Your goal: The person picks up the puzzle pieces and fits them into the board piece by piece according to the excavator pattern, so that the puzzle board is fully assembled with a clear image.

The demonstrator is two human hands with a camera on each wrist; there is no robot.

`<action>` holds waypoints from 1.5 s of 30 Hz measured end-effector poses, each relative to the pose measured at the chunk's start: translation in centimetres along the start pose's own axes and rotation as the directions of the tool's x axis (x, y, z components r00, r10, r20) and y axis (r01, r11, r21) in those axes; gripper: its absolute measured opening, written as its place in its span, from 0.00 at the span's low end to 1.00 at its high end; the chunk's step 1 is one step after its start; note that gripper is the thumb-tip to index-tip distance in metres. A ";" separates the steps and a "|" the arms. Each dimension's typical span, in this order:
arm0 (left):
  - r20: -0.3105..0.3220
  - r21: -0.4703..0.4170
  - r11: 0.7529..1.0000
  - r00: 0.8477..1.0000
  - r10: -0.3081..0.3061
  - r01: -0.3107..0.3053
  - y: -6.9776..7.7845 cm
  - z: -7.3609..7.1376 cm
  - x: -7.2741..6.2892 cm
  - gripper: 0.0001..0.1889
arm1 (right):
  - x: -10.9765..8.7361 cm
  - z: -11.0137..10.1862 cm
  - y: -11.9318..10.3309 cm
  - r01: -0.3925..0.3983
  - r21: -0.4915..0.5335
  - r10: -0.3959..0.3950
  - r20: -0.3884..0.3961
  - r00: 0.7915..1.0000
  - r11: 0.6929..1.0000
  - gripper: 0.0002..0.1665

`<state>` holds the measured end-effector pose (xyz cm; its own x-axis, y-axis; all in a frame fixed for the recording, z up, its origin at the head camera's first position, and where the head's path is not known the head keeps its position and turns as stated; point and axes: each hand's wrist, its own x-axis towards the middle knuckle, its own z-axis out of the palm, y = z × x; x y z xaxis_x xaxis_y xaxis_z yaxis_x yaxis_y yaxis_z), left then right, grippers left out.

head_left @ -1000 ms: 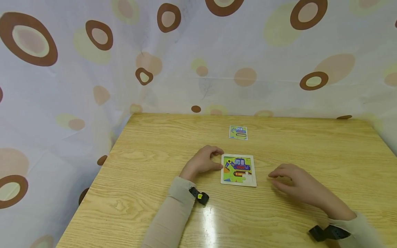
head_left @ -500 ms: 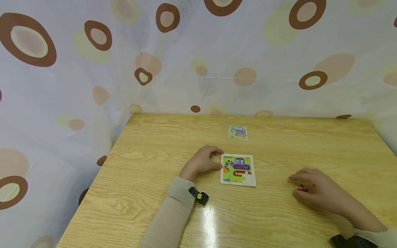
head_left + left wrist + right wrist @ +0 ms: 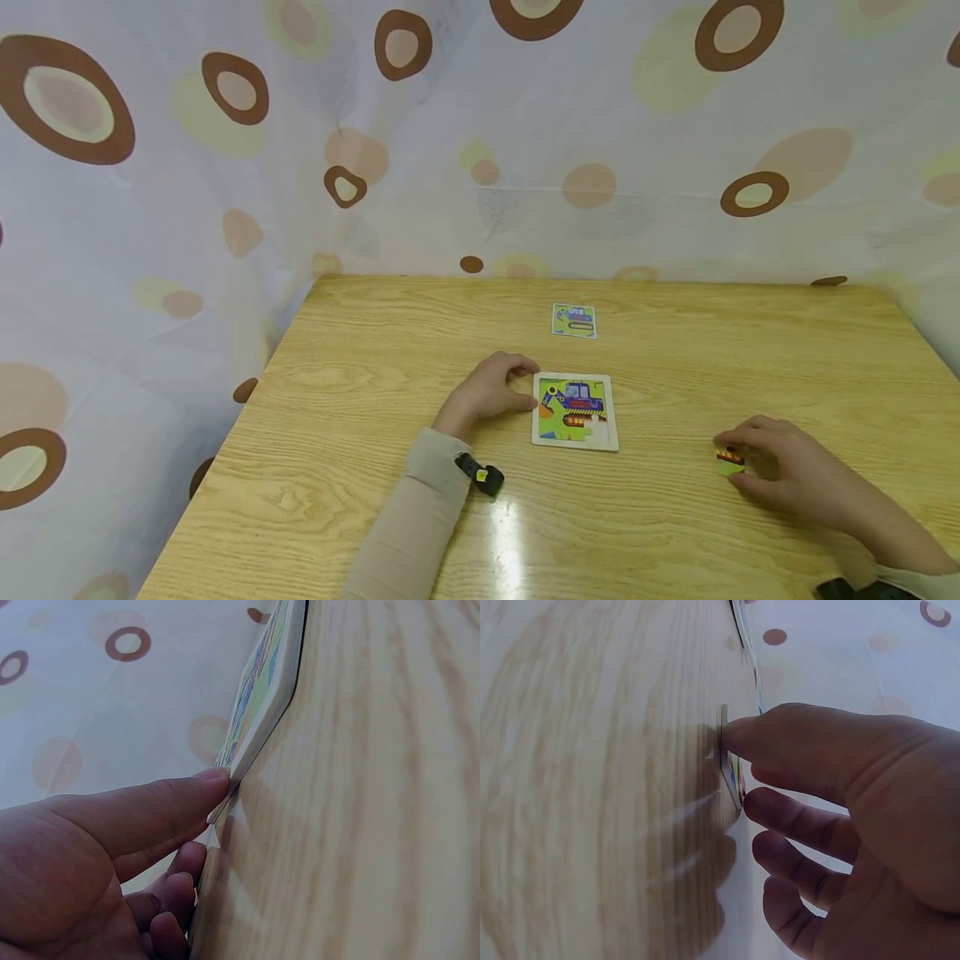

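Observation:
A square wooden puzzle board (image 3: 612,429) with an excavator picture lies mid-table; bare pale wood shows at its lower right. My left hand (image 3: 491,390) holds its left side, thumb against the edge and index finger at the upper left corner. Seen from the left wrist, the thumb (image 3: 214,780) meets the pale frame. To the right, my right hand (image 3: 787,467) pinches a small puzzle piece (image 3: 729,462), green with an orange and dark band. In the right wrist view the piece (image 3: 736,778), close over the table, sits between thumb and index finger; the other fingers are bent.
Behind the board lies a small square picture card (image 3: 574,321) with the same excavator. The wooden table (image 3: 375,350) ends at a pale curtain (image 3: 420,225) with brown and beige spots, which hangs at the back and left.
My right hand has moved right, away from the board, to the puzzle piece, which now shows between its fingertips. The left hand has stayed at the board.

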<state>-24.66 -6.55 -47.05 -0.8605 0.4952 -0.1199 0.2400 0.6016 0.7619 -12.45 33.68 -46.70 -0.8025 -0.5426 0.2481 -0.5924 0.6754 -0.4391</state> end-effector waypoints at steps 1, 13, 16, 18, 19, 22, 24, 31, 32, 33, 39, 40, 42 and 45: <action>0.000 0.002 1.000 1.000 0.002 -0.002 0.0 0.0 0.0 0.25 | 0.0 0.0 0.0 -0.009 0.001 0.009 0.003 1.000 1.000 0.27; -0.004 0.003 1.000 1.000 0.001 -0.001 0.0 0.0 -0.1 0.25 | 0.0 0.0 -0.3 -0.079 -0.014 0.080 0.018 0.997 0.997 0.24; -0.004 -0.003 1.000 1.000 -0.004 0.004 0.1 0.0 -0.1 0.24 | 0.1 0.1 -0.3 -0.099 0.006 0.099 0.035 0.994 0.995 0.23; -0.004 -0.004 1.000 1.000 -0.006 0.006 0.1 0.1 -0.2 0.24 | 0.2 0.1 -0.3 -0.093 0.028 0.092 0.040 0.995 0.995 0.22; -0.005 -0.004 1.000 1.000 -0.007 0.007 0.0 0.1 -0.2 0.24 | 0.2 0.2 -0.3 -0.084 0.039 0.082 0.040 0.996 0.996 0.22; -0.010 -0.003 1.000 1.000 -0.010 0.009 0.0 0.1 -0.1 0.24 | 0.4 0.4 -0.4 -0.044 0.065 0.042 0.021 0.999 0.997 0.22; -0.011 -0.005 1.000 1.000 -0.010 0.009 0.0 0.1 -0.1 0.24 | 0.7 0.6 -0.6 -0.022 0.077 0.022 0.005 1.000 0.997 0.22; -0.006 -0.006 1.000 1.000 -0.001 0.001 -0.1 0.1 0.0 0.25 | 2.0 1.0 -2.1 0.009 0.042 -0.007 -0.036 0.999 0.999 0.26; -0.006 -0.005 1.000 1.000 0.001 -0.001 -0.1 0.1 0.0 0.25 | 2.2 1.0 -2.3 0.012 0.034 -0.011 -0.036 0.999 0.999 0.26; -0.006 -0.003 1.000 1.000 0.001 -0.001 0.0 0.1 0.0 0.25 | 2.4 1.0 -2.5 0.022 0.031 -0.021 -0.037 0.999 0.999 0.26; -0.008 -0.003 1.000 1.000 -0.001 0.001 0.1 0.0 -0.1 0.25 | 3.9 1.6 -3.4 0.091 0.008 -0.091 -0.053 0.994 0.996 0.24; -0.008 -0.004 1.000 1.000 -0.001 0.001 0.0 0.0 -0.1 0.25 | 4.1 1.7 -3.6 0.089 0.001 -0.089 -0.053 0.995 0.996 0.24; -0.008 -0.004 1.000 1.000 0.001 -0.001 0.0 0.0 0.0 0.25 | 4.5 2.1 -4.0 0.071 -0.001 -0.071 -0.043 0.997 0.997 0.24; -0.006 -0.004 1.000 1.000 -0.001 0.001 0.0 0.0 -0.1 0.25 | 5.0 2.6 -4.5 0.034 0.008 -0.034 -0.011 0.999 0.999 0.22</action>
<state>-24.60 -6.56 -47.04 -0.8636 0.4904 -0.1167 0.2373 0.5998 0.7641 -13.63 26.61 -45.70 -0.7827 -0.5596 0.2725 -0.6188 0.6524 -0.4375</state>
